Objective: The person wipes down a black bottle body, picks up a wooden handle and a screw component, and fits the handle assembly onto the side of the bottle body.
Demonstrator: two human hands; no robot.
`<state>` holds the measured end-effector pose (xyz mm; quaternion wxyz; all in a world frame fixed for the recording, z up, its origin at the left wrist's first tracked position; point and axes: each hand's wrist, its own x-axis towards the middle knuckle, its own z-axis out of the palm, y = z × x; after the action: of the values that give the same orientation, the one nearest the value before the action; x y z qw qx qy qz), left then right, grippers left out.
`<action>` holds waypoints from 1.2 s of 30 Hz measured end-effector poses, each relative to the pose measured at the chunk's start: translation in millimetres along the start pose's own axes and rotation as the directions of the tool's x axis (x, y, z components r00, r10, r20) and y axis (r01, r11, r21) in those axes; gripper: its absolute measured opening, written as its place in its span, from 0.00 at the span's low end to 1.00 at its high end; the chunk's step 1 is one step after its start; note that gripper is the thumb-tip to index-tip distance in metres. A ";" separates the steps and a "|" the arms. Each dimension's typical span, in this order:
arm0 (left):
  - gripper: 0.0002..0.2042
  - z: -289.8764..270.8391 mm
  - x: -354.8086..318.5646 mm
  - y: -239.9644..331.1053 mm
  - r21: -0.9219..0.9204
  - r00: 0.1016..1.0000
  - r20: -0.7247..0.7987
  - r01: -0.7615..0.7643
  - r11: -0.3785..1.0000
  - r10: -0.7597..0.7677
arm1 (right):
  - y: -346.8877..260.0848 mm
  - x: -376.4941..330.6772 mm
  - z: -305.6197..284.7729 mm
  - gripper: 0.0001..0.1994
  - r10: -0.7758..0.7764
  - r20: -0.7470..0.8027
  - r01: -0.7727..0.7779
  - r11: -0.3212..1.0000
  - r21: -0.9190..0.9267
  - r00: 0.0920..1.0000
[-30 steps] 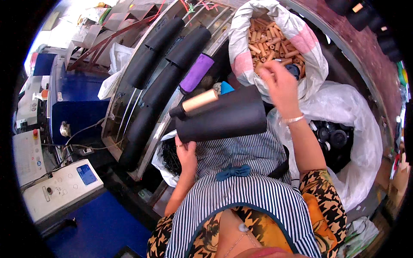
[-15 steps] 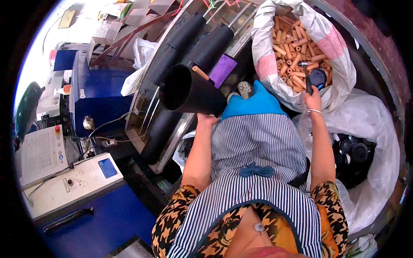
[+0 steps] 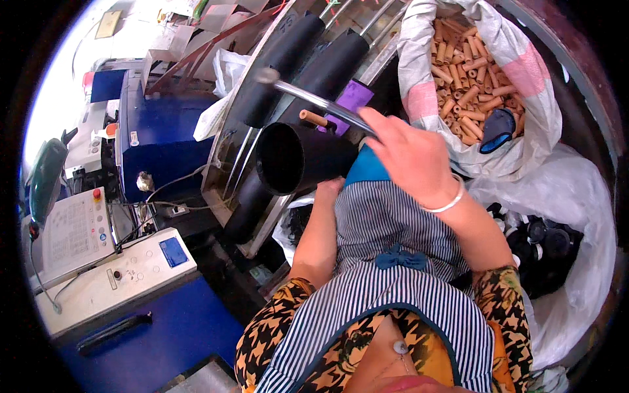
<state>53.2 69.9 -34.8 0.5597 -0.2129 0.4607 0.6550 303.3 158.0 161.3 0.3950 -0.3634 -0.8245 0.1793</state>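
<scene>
My right hand [image 3: 413,154] is closed around the handle of a hammer [image 3: 321,103]. Its shiny shaft slants up to the left, with the blurred head above the rack. A black hollow cylinder [image 3: 331,155] lies on my lap, its open mouth facing left. My left hand [image 3: 331,188] grips it from below, fingers mostly hidden. From the cylinder's upper side, near the mouth, sticks a tan tube [image 3: 314,118]; the hammer head is apart from it.
At the upper right stands a white sack [image 3: 419,78] of tan tubes, with a dark blue glove-like thing [image 3: 499,131] on top. Below it, a clear plastic bag [image 3: 583,223] holds black round parts. A rack [image 3: 213,177] carries black cylinders; blue-and-white machinery [image 3: 157,308] stands left.
My right hand has swung the hammer from over the sack leftward and up, above my lap. The cylinder remains in my left hand, and the whole view has shifted slightly.
</scene>
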 end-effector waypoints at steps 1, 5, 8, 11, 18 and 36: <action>0.26 1.2 -1.1 0.2 -0.002 1.000 0.002 -0.004 1.000 0.004 | -7.3 10.9 8.7 0.22 -0.048 -0.073 0.049 0.999 0.013 0.996; 0.25 1.9 -6.2 1.4 0.001 1.000 0.011 -0.020 1.000 0.020 | 9.7 6.5 55.8 0.23 -0.103 -0.067 0.108 0.990 0.086 0.992; 0.25 1.9 -5.9 -2.7 0.001 1.000 0.021 -0.022 1.000 0.022 | 18.1 -12.6 55.9 0.20 0.105 0.413 0.003 0.967 -0.254 0.905; 0.25 0.9 -6.8 -1.3 0.009 0.999 0.035 -0.037 0.999 0.037 | 15.6 -28.3 40.0 0.16 0.175 0.285 -0.140 0.980 -0.139 0.942; 0.24 7.5 -26.3 8.6 0.117 0.981 0.157 -0.137 0.984 0.118 | 107.6 -120.1 39.9 0.12 0.792 0.184 -0.737 0.418 0.532 0.582; 0.49 -79.3 -206.4 29.7 0.732 0.822 0.526 -0.569 0.376 0.220 | 225.1 -363.7 -123.5 0.17 0.997 -0.004 -0.693 0.053 -0.719 0.080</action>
<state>65.1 -106.2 101.6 0.4817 0.3345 0.6579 0.4725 656.9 40.7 -82.3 -0.1670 -0.8275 -0.4859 0.2265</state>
